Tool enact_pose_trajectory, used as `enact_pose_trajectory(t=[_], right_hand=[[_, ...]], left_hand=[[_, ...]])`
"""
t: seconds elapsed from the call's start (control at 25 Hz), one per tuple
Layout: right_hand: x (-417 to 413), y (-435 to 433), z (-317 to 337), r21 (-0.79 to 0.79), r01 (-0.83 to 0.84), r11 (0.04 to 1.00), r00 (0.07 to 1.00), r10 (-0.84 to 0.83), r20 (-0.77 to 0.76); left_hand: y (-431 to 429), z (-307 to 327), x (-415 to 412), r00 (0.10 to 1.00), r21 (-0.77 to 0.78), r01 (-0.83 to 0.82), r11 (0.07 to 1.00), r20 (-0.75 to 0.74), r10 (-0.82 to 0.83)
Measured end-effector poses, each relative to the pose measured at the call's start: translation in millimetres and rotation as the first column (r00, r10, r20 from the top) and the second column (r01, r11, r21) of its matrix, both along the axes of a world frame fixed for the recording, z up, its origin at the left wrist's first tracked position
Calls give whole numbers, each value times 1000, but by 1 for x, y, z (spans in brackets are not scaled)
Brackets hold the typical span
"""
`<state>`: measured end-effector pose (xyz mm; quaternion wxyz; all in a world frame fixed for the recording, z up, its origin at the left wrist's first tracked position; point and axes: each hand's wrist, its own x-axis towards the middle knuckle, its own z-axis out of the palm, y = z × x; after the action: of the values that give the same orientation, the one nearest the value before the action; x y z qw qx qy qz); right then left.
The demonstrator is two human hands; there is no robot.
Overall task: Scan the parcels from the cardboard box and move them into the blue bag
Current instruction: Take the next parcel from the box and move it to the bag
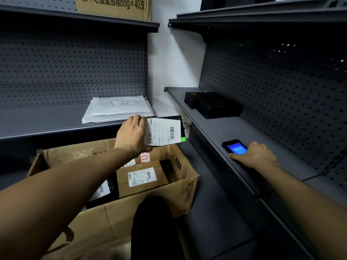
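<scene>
Above the far right corner of the open cardboard box (185, 184), a flat black parcel (165, 131) with a white barcoded label is pinched at its left edge by the left grip (131, 136), label facing up. The right grip (257, 156) is laid over the near end of a scanner (235, 147) with a lit blue screen, which lies by the front edge of the right shelf (216, 128); whether the fingers clasp it cannot be told.

Inside the box, a brown labelled parcel (142, 177) is seen beside a black labelled one (105, 190), partly hidden by the left forearm. White mailers (118, 107) are stacked at the right end of the left shelf (47, 119), just behind the raised parcel. Two black boxes (214, 105) are set at the far end of the right shelf. A printed carton (114, 6) is kept on the top left shelf. Grey perforated panels back both shelves, and a white wall shows in the corner between them.
</scene>
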<state>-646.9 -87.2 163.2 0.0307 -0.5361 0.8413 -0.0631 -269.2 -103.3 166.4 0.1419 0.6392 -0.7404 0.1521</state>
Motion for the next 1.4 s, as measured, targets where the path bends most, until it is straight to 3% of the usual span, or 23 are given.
enact_pose_trajectory(t=[0.44,0.72,0.92,1.4], right_hand=[[75,20,46,9,-330,944,944,330,1],[98,29,55,-2,-391,920,918,390,-73],[90,25,49,-23,-349,937,937,348,-39],[22,0,7,-43,-23,999,997,20,-69]], left_hand=[[0,-1,-4,998,-34,-45,998,40,46],[4,-1,3,998,-40,-51,998,45,53],[6,-2,4,998,-35,-47,998,29,48],[8,-12,0,1000,-10,5,1000,-14,-5]])
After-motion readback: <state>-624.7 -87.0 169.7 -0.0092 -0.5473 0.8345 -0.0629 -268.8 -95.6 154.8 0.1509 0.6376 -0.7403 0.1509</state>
